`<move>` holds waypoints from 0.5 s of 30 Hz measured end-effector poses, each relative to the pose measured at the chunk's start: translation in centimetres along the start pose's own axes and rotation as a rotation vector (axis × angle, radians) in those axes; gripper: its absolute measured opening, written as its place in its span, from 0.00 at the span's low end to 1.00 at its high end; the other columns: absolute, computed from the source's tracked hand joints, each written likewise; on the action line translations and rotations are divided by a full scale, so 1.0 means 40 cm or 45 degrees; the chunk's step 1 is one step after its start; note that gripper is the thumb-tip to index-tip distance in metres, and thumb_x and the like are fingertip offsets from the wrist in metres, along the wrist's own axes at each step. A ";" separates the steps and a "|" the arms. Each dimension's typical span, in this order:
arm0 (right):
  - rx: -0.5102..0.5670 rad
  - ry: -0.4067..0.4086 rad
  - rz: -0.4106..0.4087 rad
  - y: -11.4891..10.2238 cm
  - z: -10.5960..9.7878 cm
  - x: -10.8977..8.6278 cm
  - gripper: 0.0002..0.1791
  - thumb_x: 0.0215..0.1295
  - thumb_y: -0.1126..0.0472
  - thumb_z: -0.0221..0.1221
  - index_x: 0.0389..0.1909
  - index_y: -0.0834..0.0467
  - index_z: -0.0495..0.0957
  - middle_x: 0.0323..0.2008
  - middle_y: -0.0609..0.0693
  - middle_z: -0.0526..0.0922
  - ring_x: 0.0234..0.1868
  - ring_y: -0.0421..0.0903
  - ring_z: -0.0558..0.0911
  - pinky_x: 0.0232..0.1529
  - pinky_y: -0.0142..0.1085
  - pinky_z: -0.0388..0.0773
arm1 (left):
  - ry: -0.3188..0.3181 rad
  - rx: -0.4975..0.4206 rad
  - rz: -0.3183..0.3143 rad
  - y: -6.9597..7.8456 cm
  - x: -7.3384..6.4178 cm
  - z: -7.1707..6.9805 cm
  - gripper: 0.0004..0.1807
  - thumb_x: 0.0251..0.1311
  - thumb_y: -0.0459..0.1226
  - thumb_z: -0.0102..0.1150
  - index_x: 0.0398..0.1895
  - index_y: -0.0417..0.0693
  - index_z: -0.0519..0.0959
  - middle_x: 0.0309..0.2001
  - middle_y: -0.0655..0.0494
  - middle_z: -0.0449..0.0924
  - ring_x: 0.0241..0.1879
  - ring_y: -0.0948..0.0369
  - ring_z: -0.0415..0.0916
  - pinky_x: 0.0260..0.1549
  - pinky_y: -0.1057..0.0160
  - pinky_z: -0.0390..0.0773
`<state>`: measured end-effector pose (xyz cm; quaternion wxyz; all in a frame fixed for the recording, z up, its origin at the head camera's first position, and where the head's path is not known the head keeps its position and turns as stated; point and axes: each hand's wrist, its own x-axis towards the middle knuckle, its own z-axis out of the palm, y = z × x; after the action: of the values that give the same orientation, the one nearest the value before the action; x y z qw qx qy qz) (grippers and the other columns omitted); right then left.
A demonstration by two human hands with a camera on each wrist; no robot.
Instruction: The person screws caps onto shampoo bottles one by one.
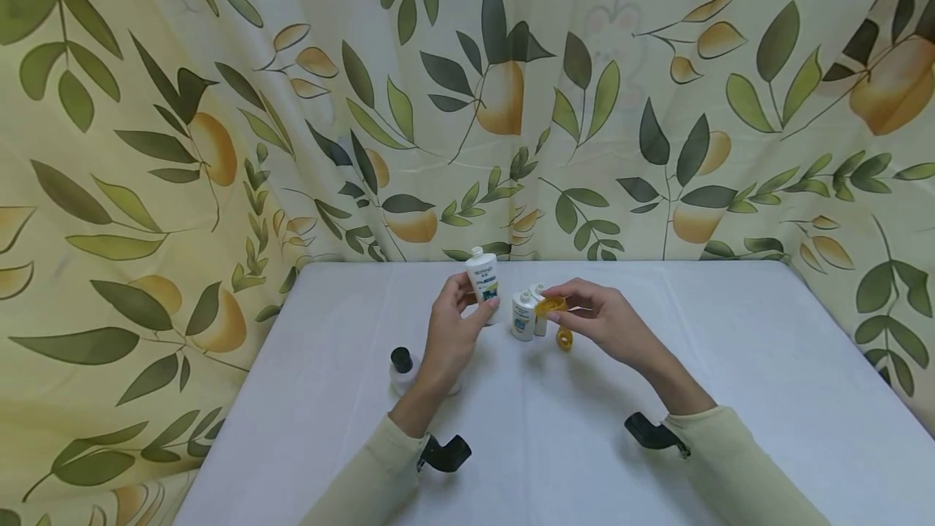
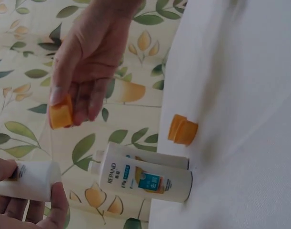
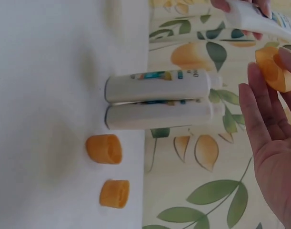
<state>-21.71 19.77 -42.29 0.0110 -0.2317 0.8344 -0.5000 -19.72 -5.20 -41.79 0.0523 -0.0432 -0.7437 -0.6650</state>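
Observation:
My left hand (image 1: 453, 327) grips a white bottle (image 1: 482, 273) with a printed label, held up off the table; its narrow neck is bare. With thumb and fingers, my right hand (image 1: 602, 319) pinches an orange cap (image 3: 271, 69), also in the air. Between the hands, two similar white bottles (image 1: 523, 316) (image 3: 157, 116) stand upright side by side, both with bare necks. On the table near them lie two more orange caps, a nearer cap (image 3: 105, 149) and a farther cap (image 3: 115, 193). The head view shows the table caps partly overlapped.
A bottle with a black cap (image 1: 402, 360) is partly hidden behind my left forearm. The white-covered table (image 1: 584, 461) ends at a leaf-and-fruit patterned curtain (image 1: 584, 185). Black wrist mounts (image 1: 447, 454) hang under both sleeves.

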 end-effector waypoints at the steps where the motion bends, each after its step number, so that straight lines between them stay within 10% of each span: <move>1: -0.005 0.011 -0.004 -0.005 -0.001 0.001 0.19 0.69 0.58 0.66 0.58 0.59 0.80 0.57 0.52 0.82 0.53 0.50 0.83 0.57 0.40 0.82 | -0.012 0.013 0.008 0.000 -0.002 -0.004 0.26 0.65 0.37 0.67 0.64 0.49 0.72 0.57 0.54 0.79 0.58 0.56 0.78 0.54 0.57 0.83; 15: 0.042 0.042 -0.063 -0.066 0.001 0.015 0.18 0.69 0.57 0.66 0.57 0.53 0.80 0.54 0.48 0.81 0.50 0.49 0.85 0.53 0.30 0.82 | -0.192 0.078 0.074 -0.014 -0.038 -0.024 0.24 0.65 0.38 0.68 0.63 0.53 0.75 0.57 0.58 0.79 0.56 0.58 0.78 0.50 0.62 0.84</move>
<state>-21.22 18.45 -39.96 -0.0112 -0.2438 0.8200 -0.5177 -18.27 -6.20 -42.46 0.0167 -0.1131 -0.7639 -0.6351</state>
